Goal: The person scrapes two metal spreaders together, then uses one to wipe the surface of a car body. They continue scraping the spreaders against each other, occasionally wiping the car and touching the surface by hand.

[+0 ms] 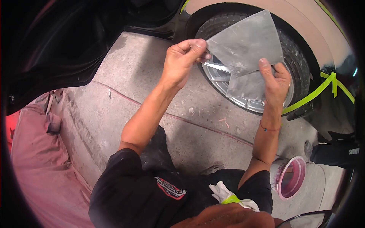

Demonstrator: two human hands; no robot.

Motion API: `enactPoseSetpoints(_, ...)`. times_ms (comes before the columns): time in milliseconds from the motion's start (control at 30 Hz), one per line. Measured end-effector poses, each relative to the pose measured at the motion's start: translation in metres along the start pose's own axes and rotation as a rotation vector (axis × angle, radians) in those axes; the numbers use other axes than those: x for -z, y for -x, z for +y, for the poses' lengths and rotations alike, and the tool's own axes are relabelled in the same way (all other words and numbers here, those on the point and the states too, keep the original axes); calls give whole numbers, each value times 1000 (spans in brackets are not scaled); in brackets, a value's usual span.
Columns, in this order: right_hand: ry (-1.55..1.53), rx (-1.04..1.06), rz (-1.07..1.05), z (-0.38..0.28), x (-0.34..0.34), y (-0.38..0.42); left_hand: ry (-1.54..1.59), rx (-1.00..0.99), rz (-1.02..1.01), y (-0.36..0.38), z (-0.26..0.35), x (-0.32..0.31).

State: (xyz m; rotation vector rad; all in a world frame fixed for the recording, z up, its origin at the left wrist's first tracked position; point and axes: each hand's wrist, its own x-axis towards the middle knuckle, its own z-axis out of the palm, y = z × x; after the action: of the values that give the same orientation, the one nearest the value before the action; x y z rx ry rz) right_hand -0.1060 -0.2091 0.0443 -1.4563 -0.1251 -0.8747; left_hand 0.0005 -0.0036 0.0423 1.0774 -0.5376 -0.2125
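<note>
A grey sheet [247, 41], flat and dusty, is held up in front of the car wheel [218, 70]. My left hand [187, 57] pinches its left corner between thumb and fingers. At its lower right edge, my right hand [274, 79] grips it, thumb on the front face. A second grey piece [245, 86] shows below the first, also at my right hand; whether the two are joined or separate I cannot tell.
Green tape [311, 98] runs along the car panel [304, 11]. A black car part [49, 49] overhangs the upper left. Pink cloth [42, 152] covers something at left. A hose [182, 118] crosses the concrete floor. A pink-rimmed bucket [298, 178] stands at lower right.
</note>
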Motion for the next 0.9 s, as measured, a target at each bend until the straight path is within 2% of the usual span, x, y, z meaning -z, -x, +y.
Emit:
enactPoseSetpoints(33,2,1,2,4,2,1,1,1,-3,-1,-1,2)
enactPoseSetpoints(133,16,-71,-109,22,3,0,292,93,9,-8,-3,17)
enactPoseSetpoints(200,-259,-218,18,30,-5,-2,326,126,11,-9,-4,20)
enactPoseSetpoints(233,-258,-216,17,33,-8,-2,361,162,15,-9,-3,20)
enactPoseSetpoints(267,-272,-236,-1,35,-9,-3,234,147,-11,-9,-3,16)
enactPoseSetpoints(300,-286,-256,-18,38,-11,-3,233,142,-14,-6,-4,9)
enactPoseSetpoints(367,-271,-281,-41,47,-17,1,-87,-7,-60,3,-7,-2)
enactPoseSetpoints(433,-257,-311,-65,52,-19,3,-171,-28,-101,1,-11,1)
enactPoseSetpoints(500,196,-99,-86,55,-15,0,-7,-109,-23,-8,-15,5)
enactPoseSetpoints(533,141,-111,15,58,-7,-3,69,-28,4,-5,-2,3)
enactPoseSetpoints(567,85,-124,117,61,1,-6,68,-30,12,-5,0,6)
enactPoseSetpoints(633,216,194,170,34,10,-16,-1,-53,45,-9,4,12)
enactPoseSetpoints(667,216,193,168,18,4,-14,-254,-53,65,-7,6,13)
enactPoseSetpoints(733,-14,173,174,-8,-16,-1,-285,24,-9,-3,3,13)
enactPoseSetpoints(767,-3,169,185,-4,-18,1,-320,97,-89,-1,0,10)
enactPoseSetpoints(833,-3,-87,-11,11,-22,0,-329,98,-169,5,-5,0)
enactPoseSetpoints(900,-103,-98,-26,19,-28,-2,-291,33,-188,12,-6,-9)
